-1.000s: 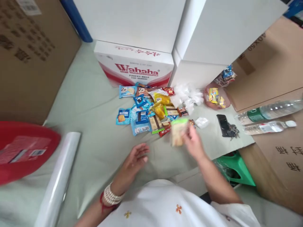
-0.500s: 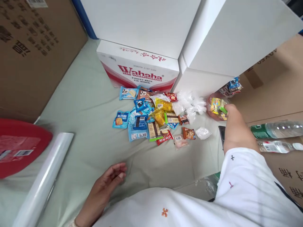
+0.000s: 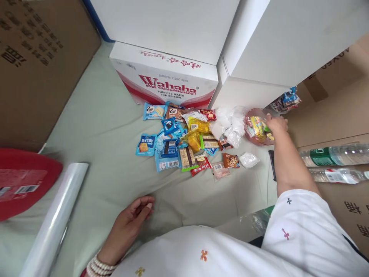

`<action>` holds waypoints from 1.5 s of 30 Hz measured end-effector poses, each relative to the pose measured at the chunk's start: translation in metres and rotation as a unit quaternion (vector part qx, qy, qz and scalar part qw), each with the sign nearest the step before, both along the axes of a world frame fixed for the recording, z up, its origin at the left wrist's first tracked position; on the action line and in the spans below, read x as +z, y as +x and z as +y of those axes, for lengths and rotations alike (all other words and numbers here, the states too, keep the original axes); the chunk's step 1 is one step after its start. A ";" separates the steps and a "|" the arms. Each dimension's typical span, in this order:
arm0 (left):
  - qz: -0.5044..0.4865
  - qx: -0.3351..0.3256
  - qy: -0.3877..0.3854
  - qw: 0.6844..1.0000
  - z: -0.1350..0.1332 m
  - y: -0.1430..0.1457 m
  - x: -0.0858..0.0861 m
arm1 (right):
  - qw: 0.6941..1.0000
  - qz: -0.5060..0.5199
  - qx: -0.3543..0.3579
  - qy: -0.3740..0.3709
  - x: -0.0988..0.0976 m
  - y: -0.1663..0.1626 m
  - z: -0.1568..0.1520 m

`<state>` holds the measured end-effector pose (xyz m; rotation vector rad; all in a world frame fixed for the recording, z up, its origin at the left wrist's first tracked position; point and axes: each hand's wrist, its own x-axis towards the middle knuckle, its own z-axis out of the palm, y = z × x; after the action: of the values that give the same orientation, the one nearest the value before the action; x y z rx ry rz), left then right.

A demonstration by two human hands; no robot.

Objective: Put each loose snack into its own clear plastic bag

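A heap of small snack packets (image 3: 184, 138) lies on the pale green cloth (image 3: 100, 134) in front of a Wahaha water carton (image 3: 164, 82). My right hand (image 3: 276, 124) reaches out to the right edge of a pink bowl (image 3: 250, 135) that holds yellow and green packets (image 3: 257, 126); its fingers curl at the rim, and I cannot make out whether they hold anything. My left hand (image 3: 131, 217) rests on the cloth near my body, fingers loosely bent, holding nothing. Crumpled clear plastic bags (image 3: 229, 123) lie between the heap and the bowl.
Large white boxes (image 3: 259, 42) stand behind. A brown cardboard box (image 3: 37, 61) is at left, a red tub (image 3: 20, 181) and a roll of clear film (image 3: 53, 219) at lower left. Two water bottles (image 3: 334, 154) lie on cardboard at right. More packets (image 3: 286, 99) sit beyond the bowl.
My right hand carried a green-topped packet from the heap over to the pink bowl and now rests at its rim. My left hand drew back toward my body.
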<state>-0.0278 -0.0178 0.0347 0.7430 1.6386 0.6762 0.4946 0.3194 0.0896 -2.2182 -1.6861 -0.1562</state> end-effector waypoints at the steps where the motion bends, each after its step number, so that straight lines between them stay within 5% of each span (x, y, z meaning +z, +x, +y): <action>1: 0.000 0.006 -0.001 1.000 -0.001 -0.002 -0.001 | 0.999 -0.008 -0.030 0.006 0.004 0.001 -0.006; 4: -0.004 0.040 -0.003 0.999 -0.004 -0.010 -0.006 | 0.998 -0.022 -0.032 0.050 0.013 0.000 -0.047; 6: -0.009 0.060 0.002 0.998 -0.006 -0.014 -0.011 | 0.995 -0.003 0.096 0.033 0.011 -0.003 -0.090; 9: -0.016 0.062 0.008 0.998 -0.004 -0.016 -0.014 | 0.944 0.082 0.293 -0.132 -0.010 -0.010 -0.157; 11: -0.021 0.048 0.018 0.998 0.002 -0.013 -0.012 | 0.937 0.131 0.269 -0.182 -0.028 -0.016 -0.192; 14: -0.021 -0.015 0.068 0.997 0.017 -0.003 -0.004 | 0.947 0.280 0.127 -0.098 -0.049 -0.037 -0.227; 16: -0.030 -0.082 0.113 0.990 0.026 0.011 0.003 | 0.899 0.434 0.053 -0.003 -0.056 -0.067 -0.243; 18: -0.067 -0.136 0.147 0.977 0.034 0.030 0.010 | 0.826 0.562 0.029 0.017 -0.061 -0.112 -0.256; 23: -0.177 -0.144 0.198 0.953 0.047 0.068 0.004 | 0.711 0.659 0.111 -0.221 -0.064 -0.235 -0.281; 26: -0.147 -0.069 0.191 0.968 0.047 0.056 -0.006 | 0.722 0.619 0.143 -0.274 -0.059 -0.262 -0.278; 33: -0.165 -0.011 0.106 0.980 0.015 -0.004 -0.012 | 0.793 0.517 0.249 -0.203 -0.047 -0.249 -0.248; 39: -0.189 0.074 0.181 0.962 0.015 -0.006 -0.011 | 0.741 0.507 0.413 -0.154 -0.031 -0.261 -0.245; 45: -0.265 -0.083 0.141 0.950 0.032 0.006 -0.003 | 0.753 0.410 0.499 -0.131 -0.024 -0.271 -0.238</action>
<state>-0.0218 0.0140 0.0313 0.8065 0.9893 0.9076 0.2237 0.0814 0.0654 -0.8966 -2.0532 1.1790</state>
